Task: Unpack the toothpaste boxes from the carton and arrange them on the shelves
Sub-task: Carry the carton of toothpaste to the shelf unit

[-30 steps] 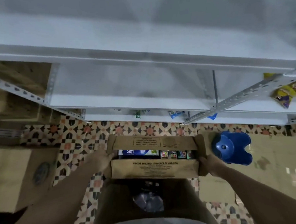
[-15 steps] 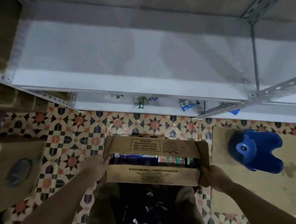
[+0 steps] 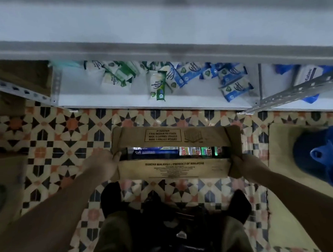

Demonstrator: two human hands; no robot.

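A brown carton hangs low over the patterned floor, just in front of the shelf unit. My left hand grips its left end and my right hand grips its right end. Its two top flaps stand slightly apart. Through the gap show a blue Safi toothpaste box lying lengthwise and several smaller box ends in red and green. The white bottom shelf lies just beyond the carton.
Green and blue wipe packs lie scattered on the bottom shelf. An upper white shelf overhangs it. A blue plastic stool sits on flattened cardboard at right. More cartons stand at left. My feet are below the carton.
The carton has gone down toward the floor with both hands still on its ends. The view has tilted down, so the bottom shelf and its wipe packs now show clearly.
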